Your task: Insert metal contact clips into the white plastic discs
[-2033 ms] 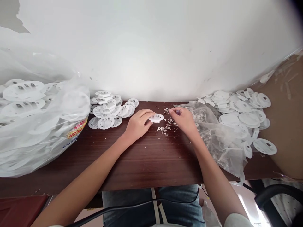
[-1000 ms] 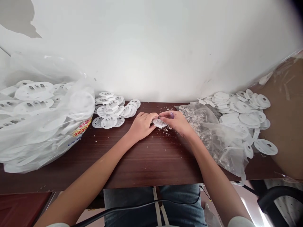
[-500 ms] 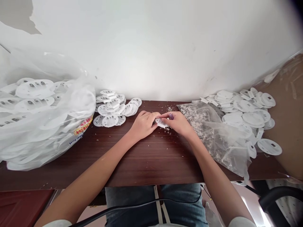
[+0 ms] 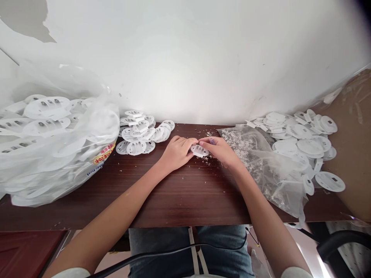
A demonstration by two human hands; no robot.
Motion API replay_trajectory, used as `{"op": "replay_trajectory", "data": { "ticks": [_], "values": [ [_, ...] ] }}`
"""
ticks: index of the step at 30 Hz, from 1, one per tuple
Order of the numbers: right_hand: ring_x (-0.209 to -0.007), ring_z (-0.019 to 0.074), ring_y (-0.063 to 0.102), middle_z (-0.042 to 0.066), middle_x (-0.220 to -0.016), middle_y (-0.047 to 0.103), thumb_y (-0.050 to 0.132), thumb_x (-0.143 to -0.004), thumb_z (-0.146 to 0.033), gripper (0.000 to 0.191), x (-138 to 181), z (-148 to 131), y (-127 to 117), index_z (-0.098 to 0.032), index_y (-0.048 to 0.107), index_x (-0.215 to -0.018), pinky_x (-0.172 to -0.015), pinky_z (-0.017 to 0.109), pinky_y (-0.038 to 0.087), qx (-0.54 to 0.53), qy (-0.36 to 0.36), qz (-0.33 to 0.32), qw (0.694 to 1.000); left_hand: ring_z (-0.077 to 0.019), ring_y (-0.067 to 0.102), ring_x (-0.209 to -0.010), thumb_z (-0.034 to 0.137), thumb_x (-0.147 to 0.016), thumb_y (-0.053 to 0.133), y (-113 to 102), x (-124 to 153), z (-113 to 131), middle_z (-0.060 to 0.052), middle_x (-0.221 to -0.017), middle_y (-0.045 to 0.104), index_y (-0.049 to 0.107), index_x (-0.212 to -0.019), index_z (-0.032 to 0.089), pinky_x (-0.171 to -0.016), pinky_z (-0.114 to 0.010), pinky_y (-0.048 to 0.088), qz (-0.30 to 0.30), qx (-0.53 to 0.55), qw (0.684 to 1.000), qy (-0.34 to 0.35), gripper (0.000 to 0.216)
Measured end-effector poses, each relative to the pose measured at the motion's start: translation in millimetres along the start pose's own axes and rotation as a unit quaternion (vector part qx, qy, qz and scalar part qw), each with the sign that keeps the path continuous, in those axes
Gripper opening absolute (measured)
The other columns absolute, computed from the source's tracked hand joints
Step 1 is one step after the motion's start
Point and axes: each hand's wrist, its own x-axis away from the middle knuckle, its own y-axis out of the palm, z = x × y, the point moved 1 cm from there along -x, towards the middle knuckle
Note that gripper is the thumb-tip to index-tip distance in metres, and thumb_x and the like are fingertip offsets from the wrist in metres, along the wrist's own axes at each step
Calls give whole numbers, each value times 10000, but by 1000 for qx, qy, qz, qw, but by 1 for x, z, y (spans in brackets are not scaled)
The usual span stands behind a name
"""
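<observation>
A small white oval plastic disc (image 4: 199, 150) with slots is tilted above the dark wooden tabletop. My left hand (image 4: 178, 153) has closed its fingers and thumb on the disc's left end. At the upper right edge of the disc, my right hand (image 4: 222, 150) is closed with thumb and forefinger together. A small purple object (image 4: 212, 141) shows among the right fingers; its kind is unclear. What the right fingertips pinch is hidden. Beneath and behind the hands lie tiny clear and white plastic bits (image 4: 209, 134).
Slotted white discs (image 4: 136, 147) are heaped to the left, beside a bulging clear bag (image 4: 63, 166) of similar discs. On the right, a plastic bag (image 4: 243, 146) of small clear pieces lies before another disc pile (image 4: 301, 139). A cardboard box (image 4: 353, 146) borders that side.
My right fingers have drawn slightly right, and more of the disc's slotted face shows. The left hand keeps its hold. The whole view has shifted a little.
</observation>
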Motion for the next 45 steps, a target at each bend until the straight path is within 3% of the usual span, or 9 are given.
{"op": "replay_trajectory", "data": {
  "ticks": [5,8,11,15,23,28,34,38,45],
  "values": [
    [-913,200,656,36,-1002,792,672,-895,-422,279,1,1,-4,-200,824,-969,-787,294,462,78,5,15,997,-248,737,-974,120,-922,628,-1,-1,1,-50,-1124,809,651,-1183,214,-914,-426,472,7,-9,1000,4,278],
    [-765,165,602,27,-876,758,689,-856,-382,238,2,1,-4,-182,805,-914,-682,277,433,69,20,6,997,-244,730,-972,148,-945,628,-1,-1,1,-51,-1093,807,681,-1127,214,-894,-423,468,-2,-12,1000,11,200],
    [-567,126,447,2,-682,648,679,-832,-352,223,4,-3,-1,-171,791,-900,-523,273,327,29,50,6,998,-245,729,-990,205,-981,622,0,-1,0,-52,-1095,805,695,-1093,220,-889,-425,467,-16,-13,1000,19,135],
    [-493,104,331,-20,-601,527,670,-818,-326,202,7,-8,3,-169,775,-890,-452,272,212,-7,76,10,997,-239,726,-964,202,-980,616,1,0,-1,-53,-1109,803,696,-1096,217,-871,-420,472,-12,-15,1000,24,142],
    [-473,103,317,-32,-569,488,693,-784,-334,172,4,0,6,-185,737,-858,-438,267,194,-38,67,24,997,-232,728,-993,154,-1005,572,-4,-2,0,-50,-1140,802,712,-1050,234,-866,-422,475,-34,-35,997,58,167],
    [-474,107,313,-38,-557,477,671,-789,-354,191,2,4,8,-191,741,-861,-445,272,190,-51,59,28,997,-223,734,-964,162,-1007,579,-1,0,-1,-45,-1136,808,690,-1068,224,-868,-418,475,-11,-25,998,48,141],
    [-523,128,427,-3,-611,602,681,-777,-395,239,0,6,8,-189,769,-862,-502,270,317,-19,33,58,998,-228,752,-956,215,-985,623,2,1,-2,-54,-1108,810,669,-1099,221,-878,-409,493,2,-1,1000,8,124],
    [-482,112,337,-20,-577,529,692,-769,-369,201,0,6,9,-191,749,-844,-464,277,230,-66,55,39,996,-234,754,-1004,231,-1014,598,0,0,-1,-70,-1165,802,690,-1096,221,-853,-407,503,-2,-32,999,37,124],
    [-480,81,225,-60,-581,402,693,-759,-273,85,1,0,11,-190,672,-766,-468,283,118,-161,68,8,985,-212,765,-913,224,-1054,551,-4,-1,2,-63,-1167,804,709,-1112,218,-803,-390,535,-1,-39,997,65,168]
  ]
}}
